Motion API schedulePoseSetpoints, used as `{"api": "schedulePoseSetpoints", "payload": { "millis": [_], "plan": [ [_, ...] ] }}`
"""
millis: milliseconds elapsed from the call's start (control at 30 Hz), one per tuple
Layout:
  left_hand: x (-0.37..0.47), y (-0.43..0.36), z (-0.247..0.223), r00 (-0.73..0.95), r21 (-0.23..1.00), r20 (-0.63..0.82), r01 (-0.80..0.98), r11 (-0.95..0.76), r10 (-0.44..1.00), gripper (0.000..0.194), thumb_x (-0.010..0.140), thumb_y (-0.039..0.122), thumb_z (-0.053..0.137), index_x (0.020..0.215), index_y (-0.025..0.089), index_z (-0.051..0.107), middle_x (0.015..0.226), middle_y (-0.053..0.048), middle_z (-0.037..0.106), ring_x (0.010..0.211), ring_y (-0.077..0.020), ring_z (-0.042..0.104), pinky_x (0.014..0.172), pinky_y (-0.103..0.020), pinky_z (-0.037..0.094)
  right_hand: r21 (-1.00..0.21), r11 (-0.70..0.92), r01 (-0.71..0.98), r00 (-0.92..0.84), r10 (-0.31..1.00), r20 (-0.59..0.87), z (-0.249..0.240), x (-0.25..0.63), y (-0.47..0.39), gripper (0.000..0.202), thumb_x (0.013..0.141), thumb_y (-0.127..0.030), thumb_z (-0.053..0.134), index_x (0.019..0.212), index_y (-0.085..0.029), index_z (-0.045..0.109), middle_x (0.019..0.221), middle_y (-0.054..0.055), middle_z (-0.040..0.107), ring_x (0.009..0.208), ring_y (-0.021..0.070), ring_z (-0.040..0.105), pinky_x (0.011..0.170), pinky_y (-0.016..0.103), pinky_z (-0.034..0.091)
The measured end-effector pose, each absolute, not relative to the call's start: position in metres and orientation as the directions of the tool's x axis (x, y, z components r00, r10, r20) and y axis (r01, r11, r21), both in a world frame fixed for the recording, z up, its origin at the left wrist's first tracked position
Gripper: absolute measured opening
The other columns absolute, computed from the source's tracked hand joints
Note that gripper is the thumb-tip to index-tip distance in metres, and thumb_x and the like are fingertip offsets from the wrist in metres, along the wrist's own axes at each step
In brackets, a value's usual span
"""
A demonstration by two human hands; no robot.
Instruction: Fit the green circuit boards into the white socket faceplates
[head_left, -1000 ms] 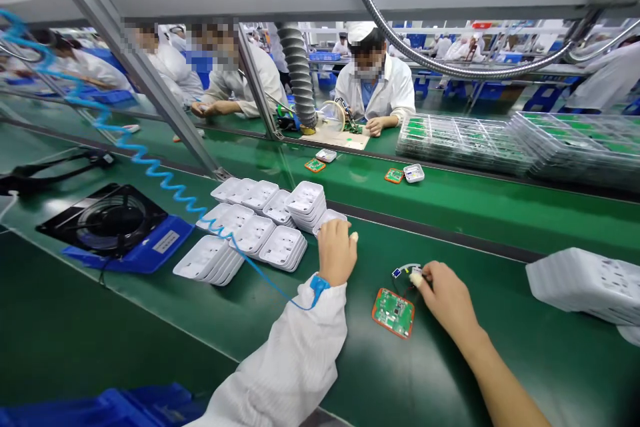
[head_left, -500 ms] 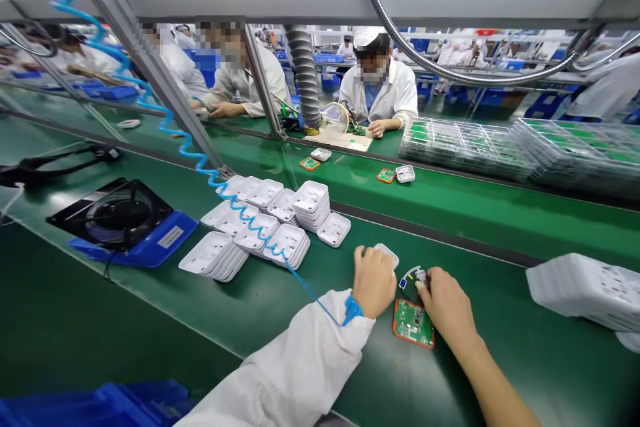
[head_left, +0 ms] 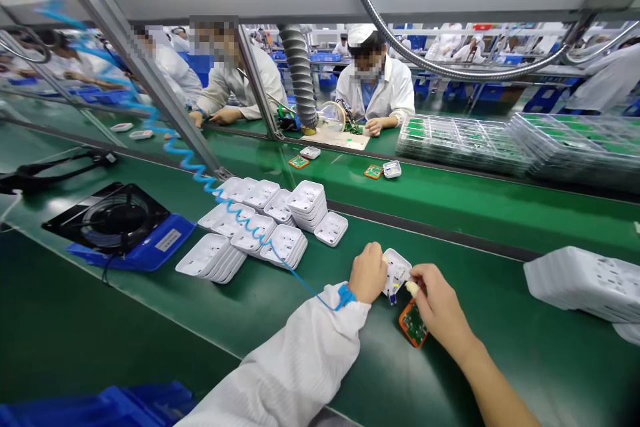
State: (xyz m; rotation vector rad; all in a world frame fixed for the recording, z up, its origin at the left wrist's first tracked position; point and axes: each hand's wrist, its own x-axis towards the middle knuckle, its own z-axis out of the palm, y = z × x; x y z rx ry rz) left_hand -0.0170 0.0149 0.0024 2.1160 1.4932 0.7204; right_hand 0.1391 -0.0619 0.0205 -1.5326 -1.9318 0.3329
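Note:
My left hand [head_left: 369,273] is closed on the left edge of a white plastic housing [head_left: 399,263], which is tilted with its inner side up. At the housing's right edge, my right hand [head_left: 440,303] pinches a small wired part; its fingertips partly hide it. A yellowish cover sits on one right fingertip. A blue connector [head_left: 393,299] hangs at the housing's lower edge. Just below, a green circuit board with an orange rim [head_left: 414,325] lies tilted, close under my right hand. A blue strap [head_left: 346,296] with a coiled cord circles my left wrist.
Stacked white housings [head_left: 285,243] stand left of my hands, and another stack [head_left: 570,280] at far right. A black fan [head_left: 123,217] rests on a blue base. Across the green belt [head_left: 450,203], a co-worker [head_left: 375,80] sits near clear trays [head_left: 460,140]. The coiled blue cord [head_left: 245,217] crosses the stacks.
The housing has come nearer, between both hands. My right hand has brought the small wired part up to it. The circuit board has turned and tilted. Items on the belt have shifted left.

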Motion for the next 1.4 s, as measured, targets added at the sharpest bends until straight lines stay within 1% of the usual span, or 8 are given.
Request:
{"api": "schedulePoseSetpoints", "payload": {
  "millis": [133, 300, 467, 633, 800, 1033, 1200, 1400],
  "plan": [
    [-0.011, 0.003, 0.0, 0.372, 0.872, 0.064, 0.43, -0.233, 0.926, 0.029, 0.075, 0.005, 0.039, 0.099, 0.02, 0.044, 0.089, -0.002, 0.059, 0.083, -0.0155, 0.056, 0.076, -0.03, 0.044, -0.47, 0.24, 0.849, -0.074, 0.936, 0.344, 0.018, 0.136, -0.061, 0.023, 0.083, -0.011, 0.034, 0.1, -0.019, 0.046, 0.1, 0.009, 0.051, 0.084, 0.0174, 0.055, 0.071, 0.03, 0.046],
    [-0.008, 0.0, -0.002, 0.467, 0.97, 0.009, 0.212, -0.122, 0.884, 0.054, 0.066, -0.001, 0.04, 0.115, 0.02, 0.045, 0.113, -0.005, 0.055, 0.104, -0.016, 0.053, 0.089, -0.03, 0.043, -0.363, 0.157, 0.918, -0.023, 0.937, 0.348, 0.011, 0.143, -0.058, 0.034, 0.077, -0.005, 0.034, 0.104, -0.019, 0.05, 0.102, 0.009, 0.051, 0.08, 0.017, 0.056, 0.067, 0.029, 0.047],
    [-0.006, -0.003, -0.002, 0.537, 0.993, -0.117, 0.062, 0.098, 0.835, 0.052, 0.065, -0.003, 0.043, 0.111, 0.021, 0.044, 0.105, -0.002, 0.057, 0.094, -0.0134, 0.057, 0.078, -0.025, 0.047, -0.358, 0.179, 0.916, -0.042, 0.932, 0.359, 0.012, 0.142, -0.057, 0.034, 0.078, -0.006, 0.034, 0.104, -0.02, 0.052, 0.102, 0.008, 0.051, 0.077, 0.0153, 0.056, 0.065, 0.027, 0.046],
    [-0.008, -0.001, -0.003, 0.544, 0.991, -0.112, -0.004, 0.136, 0.831, 0.035, 0.073, 0.009, 0.051, 0.107, 0.019, 0.046, 0.099, -0.002, 0.058, 0.088, -0.0135, 0.057, 0.074, -0.025, 0.047, -0.37, 0.221, 0.902, -0.116, 0.952, 0.285, 0.02, 0.144, -0.058, 0.034, 0.08, -0.006, 0.034, 0.102, -0.021, 0.054, 0.1, 0.007, 0.052, 0.076, 0.0142, 0.056, 0.066, 0.026, 0.045],
    [-0.009, -0.002, -0.002, 0.553, 0.996, -0.079, 0.01, 0.088, 0.83, 0.029, 0.078, 0.017, 0.05, 0.107, 0.02, 0.048, 0.1, -0.002, 0.059, 0.089, -0.0141, 0.058, 0.075, -0.026, 0.046, -0.379, 0.217, 0.899, -0.128, 0.961, 0.247, 0.025, 0.15, -0.059, 0.03, 0.081, -0.006, 0.033, 0.096, -0.022, 0.055, 0.093, 0.004, 0.052, 0.072, 0.0129, 0.055, 0.064, 0.024, 0.043],
    [-0.009, -0.002, -0.001, 0.562, 0.991, -0.12, 0.021, 0.13, 0.819, 0.033, 0.072, 0.01, 0.05, 0.104, 0.019, 0.048, 0.095, -0.002, 0.059, 0.083, -0.0127, 0.057, 0.069, -0.023, 0.045, -0.341, 0.258, 0.904, -0.185, 0.955, 0.232, 0.021, 0.15, -0.06, 0.028, 0.081, -0.008, 0.036, 0.1, -0.02, 0.052, 0.096, 0.005, 0.051, 0.074, 0.0141, 0.055, 0.064, 0.026, 0.043],
    [-0.01, -0.001, -0.002, 0.507, 0.983, -0.099, 0.181, 0.007, 0.856, 0.012, 0.076, 0.02, 0.052, 0.087, 0.018, 0.049, 0.075, 0.003, 0.053, 0.067, -0.0099, 0.05, 0.057, -0.02, 0.038, -0.311, 0.311, 0.898, -0.245, 0.941, 0.233, 0.02, 0.146, -0.061, 0.032, 0.08, -0.004, 0.032, 0.098, -0.019, 0.053, 0.095, 0.006, 0.051, 0.076, 0.0149, 0.053, 0.065, 0.027, 0.043],
    [-0.009, -0.005, 0.006, 0.446, 0.978, -0.021, 0.193, -0.073, 0.895, 0.011, 0.075, 0.015, 0.046, 0.085, 0.019, 0.048, 0.069, 0.005, 0.048, 0.06, -0.0084, 0.042, 0.055, -0.019, 0.033, -0.606, 0.19, 0.773, -0.046, 0.968, 0.246, 0.023, 0.151, -0.057, 0.023, 0.084, -0.028, 0.045, 0.106, -0.02, 0.049, 0.102, 0.007, 0.054, 0.088, 0.0181, 0.054, 0.075, 0.032, 0.045]
  ]
}}
